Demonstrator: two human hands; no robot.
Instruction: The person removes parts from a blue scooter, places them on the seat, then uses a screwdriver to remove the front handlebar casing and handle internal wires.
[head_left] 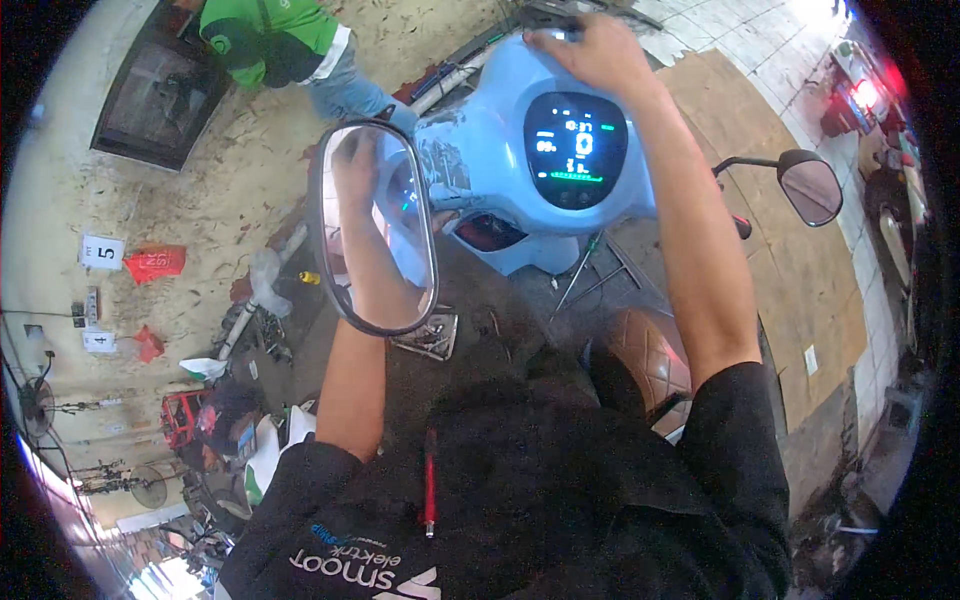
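A light-blue scooter front cowl (pixel 480 180) with a lit digital dash (pixel 577 150) stands before me. My right hand (pixel 600 58) reaches over its far top edge, thumb out to the left and the other fingers bent over the front, partly hidden. My left forearm (pixel 352 385) runs up behind the scooter's left mirror (pixel 378 228). Only a sliver of my left hand (pixel 446 219) shows beside the mirror, near the cowl's lower left, so its fingers are hidden. An arm and part of the blue cowl are reflected in that mirror.
The right mirror (pixel 810 188) juts out past my right forearm. A brown quilted seat (pixel 645 350) and long metal tools (pixel 590 275) lie below the cowl. A person in a green jacket (pixel 270 40) is at the far left. Cardboard (pixel 800 330) covers the floor at right, beside another scooter (pixel 860 95).
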